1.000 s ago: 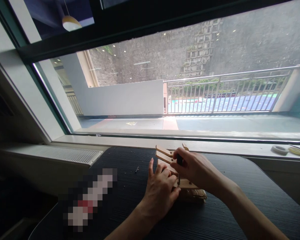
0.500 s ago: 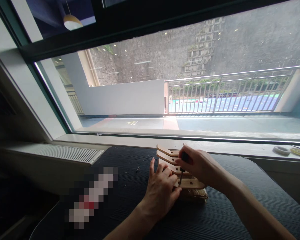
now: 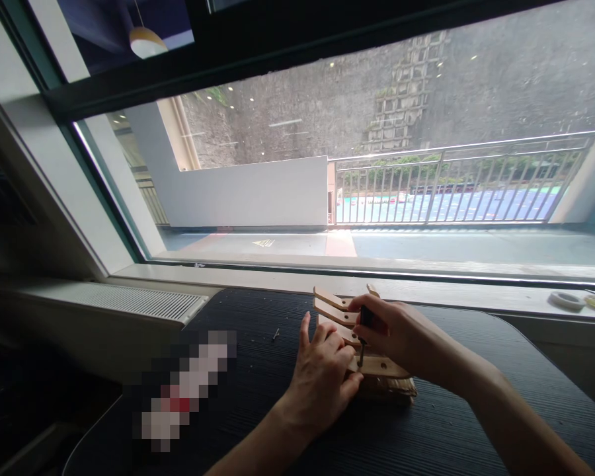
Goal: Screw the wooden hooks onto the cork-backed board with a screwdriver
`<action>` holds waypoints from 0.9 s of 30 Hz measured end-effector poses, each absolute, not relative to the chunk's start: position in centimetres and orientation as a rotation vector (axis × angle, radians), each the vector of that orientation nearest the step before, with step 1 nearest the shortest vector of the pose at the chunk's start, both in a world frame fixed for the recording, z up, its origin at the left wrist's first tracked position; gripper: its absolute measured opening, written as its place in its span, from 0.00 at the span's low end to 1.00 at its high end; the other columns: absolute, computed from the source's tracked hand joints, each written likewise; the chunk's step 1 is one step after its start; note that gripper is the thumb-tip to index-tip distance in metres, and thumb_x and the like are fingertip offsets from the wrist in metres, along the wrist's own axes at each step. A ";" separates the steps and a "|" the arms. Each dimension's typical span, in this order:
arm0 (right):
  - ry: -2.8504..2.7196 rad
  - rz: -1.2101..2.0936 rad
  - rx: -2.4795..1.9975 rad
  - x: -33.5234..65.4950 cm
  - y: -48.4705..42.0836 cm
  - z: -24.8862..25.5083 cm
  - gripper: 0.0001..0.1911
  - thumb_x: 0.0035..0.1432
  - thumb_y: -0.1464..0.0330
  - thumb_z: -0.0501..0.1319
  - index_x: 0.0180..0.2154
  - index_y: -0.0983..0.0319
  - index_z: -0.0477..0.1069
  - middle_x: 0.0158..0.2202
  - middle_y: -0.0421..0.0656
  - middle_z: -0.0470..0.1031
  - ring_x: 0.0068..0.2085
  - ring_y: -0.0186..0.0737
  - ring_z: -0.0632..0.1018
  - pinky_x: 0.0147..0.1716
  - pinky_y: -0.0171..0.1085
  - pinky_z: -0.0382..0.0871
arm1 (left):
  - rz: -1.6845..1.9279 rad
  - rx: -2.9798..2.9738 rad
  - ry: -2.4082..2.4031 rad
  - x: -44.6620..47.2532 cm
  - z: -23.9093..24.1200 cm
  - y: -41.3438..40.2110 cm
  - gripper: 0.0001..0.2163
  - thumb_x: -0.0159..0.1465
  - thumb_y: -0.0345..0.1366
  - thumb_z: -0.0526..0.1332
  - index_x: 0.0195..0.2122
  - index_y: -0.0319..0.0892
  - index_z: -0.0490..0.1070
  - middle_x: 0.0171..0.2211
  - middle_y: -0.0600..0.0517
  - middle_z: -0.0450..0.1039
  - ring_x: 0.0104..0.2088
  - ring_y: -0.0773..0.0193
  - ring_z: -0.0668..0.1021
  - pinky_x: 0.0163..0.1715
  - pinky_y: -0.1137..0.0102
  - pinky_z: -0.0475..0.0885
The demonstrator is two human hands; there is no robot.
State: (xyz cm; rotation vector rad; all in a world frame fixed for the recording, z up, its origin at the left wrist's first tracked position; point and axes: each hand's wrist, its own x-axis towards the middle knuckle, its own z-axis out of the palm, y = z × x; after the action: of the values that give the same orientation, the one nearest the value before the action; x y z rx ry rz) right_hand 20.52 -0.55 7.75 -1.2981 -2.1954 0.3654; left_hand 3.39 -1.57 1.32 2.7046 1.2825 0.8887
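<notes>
My right hand point(image 3: 399, 330) is closed around the dark handle of a screwdriver point(image 3: 365, 317). Its shaft points down, and the tip meets the nearest bent wooden slat point(image 3: 389, 366) close to that slat's left end. My left hand point(image 3: 322, 373) grips this end, thumb at the near edge; the index fingertips hide part of the wood. Behind it stand several similar wooden slats point(image 3: 331, 306) in a row, with dark holes in them. Beneath the nearest slat lies a brown layered block point(image 3: 394, 389). Whether a screw sits under the tip I cannot tell.
Small metal pieces, seemingly screws point(image 3: 276, 334), lie on the dark table point(image 3: 456, 423) left of my hands. A blurred-out strip point(image 3: 188, 390) covers something further left. Rolls of tape point(image 3: 566, 301) rest on the windowsill point(image 3: 496, 295). A white radiator cover point(image 3: 143, 304) adjoins the table.
The right hand and the screwdriver have turned slightly, and the handle stands more upright. My left hand keeps its place on the slat. The whole view has shifted a little.
</notes>
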 end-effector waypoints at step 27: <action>-2.230 0.098 -1.343 20.3 0.0 7.2 0.08 0.58 0.65 0.55 0.41 0.57 0.66 0.28 0.37 0.73 0.25 0.33 0.69 0.25 0.32 0.57 | 0.900 2.711 1.296 3.6 0.9 -1.5 0.07 0.57 0.40 0.63 0.36 0.47 0.72 0.39 0.55 0.73 0.52 0.57 0.66 0.62 0.49 0.35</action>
State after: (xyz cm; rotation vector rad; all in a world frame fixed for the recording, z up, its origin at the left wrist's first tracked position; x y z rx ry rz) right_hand 20.25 -0.02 7.17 -1.3432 -2.2297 0.0978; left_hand 3.59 -1.49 0.91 2.7105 1.2961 0.8997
